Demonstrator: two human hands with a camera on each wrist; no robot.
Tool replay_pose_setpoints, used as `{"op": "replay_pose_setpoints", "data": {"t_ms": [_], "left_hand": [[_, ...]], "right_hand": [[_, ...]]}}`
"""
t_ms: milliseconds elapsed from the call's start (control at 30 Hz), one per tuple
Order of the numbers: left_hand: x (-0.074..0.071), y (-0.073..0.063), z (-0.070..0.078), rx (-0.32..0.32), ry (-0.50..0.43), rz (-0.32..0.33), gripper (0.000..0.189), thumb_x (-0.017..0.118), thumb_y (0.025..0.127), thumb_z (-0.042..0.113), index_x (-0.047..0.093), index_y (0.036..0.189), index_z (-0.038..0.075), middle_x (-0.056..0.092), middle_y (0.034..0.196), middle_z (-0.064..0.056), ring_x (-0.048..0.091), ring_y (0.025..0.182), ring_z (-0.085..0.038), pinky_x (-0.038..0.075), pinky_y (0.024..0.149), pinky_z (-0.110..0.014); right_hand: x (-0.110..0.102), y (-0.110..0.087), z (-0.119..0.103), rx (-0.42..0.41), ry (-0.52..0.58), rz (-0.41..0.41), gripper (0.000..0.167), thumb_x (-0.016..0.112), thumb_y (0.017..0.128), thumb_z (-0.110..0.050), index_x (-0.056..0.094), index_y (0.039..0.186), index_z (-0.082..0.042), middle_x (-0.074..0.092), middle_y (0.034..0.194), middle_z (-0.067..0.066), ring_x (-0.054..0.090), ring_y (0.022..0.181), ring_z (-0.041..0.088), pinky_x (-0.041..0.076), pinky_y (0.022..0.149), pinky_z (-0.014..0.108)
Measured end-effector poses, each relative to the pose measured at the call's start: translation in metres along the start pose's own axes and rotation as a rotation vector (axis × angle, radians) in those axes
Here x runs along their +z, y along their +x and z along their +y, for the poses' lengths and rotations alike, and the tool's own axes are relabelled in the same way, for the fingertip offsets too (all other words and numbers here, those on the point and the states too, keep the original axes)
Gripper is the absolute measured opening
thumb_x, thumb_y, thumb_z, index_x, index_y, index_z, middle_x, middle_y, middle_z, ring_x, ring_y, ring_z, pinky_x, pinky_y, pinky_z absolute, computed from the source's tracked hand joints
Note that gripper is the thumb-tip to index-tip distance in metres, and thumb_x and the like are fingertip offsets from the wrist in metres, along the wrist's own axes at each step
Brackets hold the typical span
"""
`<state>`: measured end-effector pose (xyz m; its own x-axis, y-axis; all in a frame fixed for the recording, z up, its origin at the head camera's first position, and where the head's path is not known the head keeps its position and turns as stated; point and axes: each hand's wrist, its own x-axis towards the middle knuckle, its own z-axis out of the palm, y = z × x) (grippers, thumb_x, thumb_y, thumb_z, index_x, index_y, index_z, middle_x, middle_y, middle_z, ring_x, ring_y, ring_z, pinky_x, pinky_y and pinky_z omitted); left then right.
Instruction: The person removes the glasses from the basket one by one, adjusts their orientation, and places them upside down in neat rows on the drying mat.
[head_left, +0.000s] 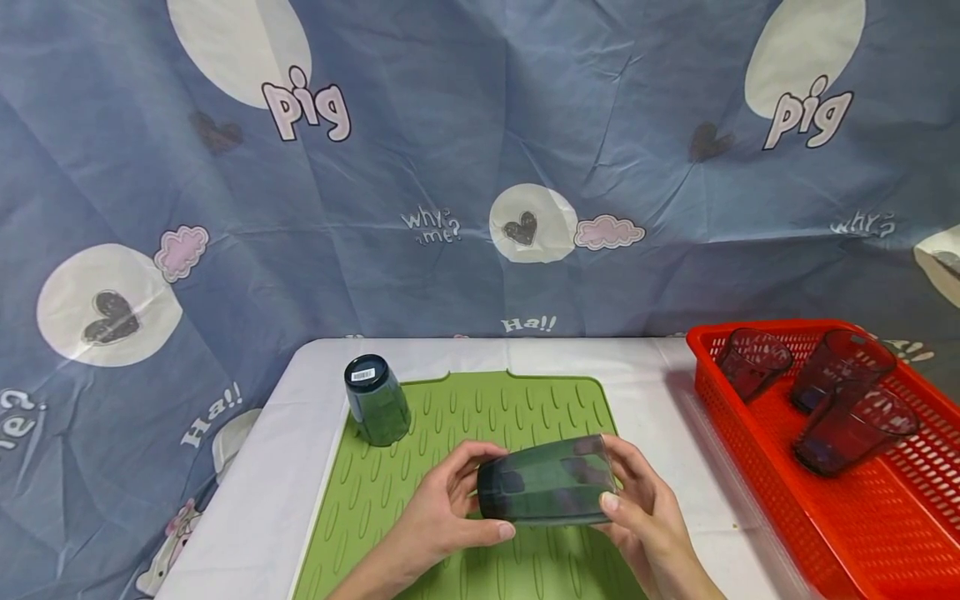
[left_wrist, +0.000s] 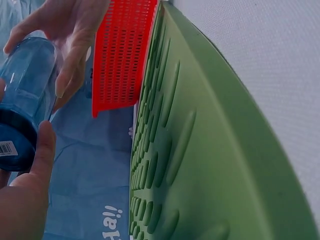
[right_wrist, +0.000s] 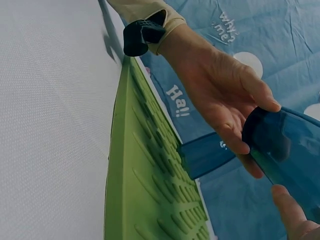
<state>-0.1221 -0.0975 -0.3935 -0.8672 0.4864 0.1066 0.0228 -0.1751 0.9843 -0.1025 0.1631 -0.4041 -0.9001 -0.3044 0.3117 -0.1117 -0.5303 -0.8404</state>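
A dark tinted drinking glass (head_left: 543, 483) lies sideways in the air over the green drying mat (head_left: 480, 408), held between both hands. My left hand (head_left: 457, 508) grips its base end, thumb along the near side. At the rim end my right hand (head_left: 645, 517) holds it, thumb on the near edge and fingers behind. The left wrist view shows a barcode sticker (left_wrist: 7, 148) on the base of this glass. Another glass (head_left: 378, 404) stands upside down on the mat's far left corner, a sticker on its upturned base.
A red plastic basket (head_left: 757, 450) stands on the right with several tinted glasses (head_left: 855, 425) leaning inside. White cloth (head_left: 247, 492) covers the table under the mat. Behind it hangs a blue printed curtain (head_left: 420, 150).
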Motion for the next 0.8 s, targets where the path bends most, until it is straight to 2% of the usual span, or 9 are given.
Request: {"op": "replay_pose_setpoints", "data": {"t_ms": [500, 633, 800], "left_hand": [[0.0013, -0.0001, -0.0012, 0.017, -0.045, 0.033, 0.068, 0.079, 0.077, -0.003, 0.046, 0.136, -0.001, 0.051, 0.134, -0.019, 0.054, 0.121, -0.03, 0.049, 0.099, -0.037], [0.0014, -0.0001, -0.0008, 0.017, -0.068, 0.057, 0.069, 0.08, 0.076, -0.004, 0.047, 0.136, -0.004, 0.052, 0.134, -0.02, 0.054, 0.12, -0.031, 0.048, 0.1, -0.037], [0.0016, -0.0001, -0.0006, -0.006, -0.1, 0.056, 0.069, 0.079, 0.076, -0.005, 0.045, 0.137, -0.004, 0.052, 0.134, -0.021, 0.055, 0.12, -0.031, 0.048, 0.1, -0.039]], "right_hand": [[0.0013, -0.0005, 0.0, 0.042, 0.05, 0.015, 0.049, 0.041, 0.095, 0.003, 0.038, 0.142, -0.008, 0.049, 0.141, 0.01, 0.056, 0.12, 0.026, 0.052, 0.095, 0.045], [-0.0004, -0.0004, 0.0027, 0.039, 0.033, 0.03, 0.048, 0.043, 0.095, 0.0, 0.039, 0.142, -0.01, 0.048, 0.142, 0.011, 0.055, 0.12, 0.028, 0.052, 0.093, 0.045], [-0.0001, -0.0002, 0.0024, 0.043, -0.001, 0.035, 0.05, 0.044, 0.094, -0.001, 0.038, 0.143, -0.009, 0.048, 0.14, 0.012, 0.057, 0.117, 0.029, 0.053, 0.092, 0.045]]}}
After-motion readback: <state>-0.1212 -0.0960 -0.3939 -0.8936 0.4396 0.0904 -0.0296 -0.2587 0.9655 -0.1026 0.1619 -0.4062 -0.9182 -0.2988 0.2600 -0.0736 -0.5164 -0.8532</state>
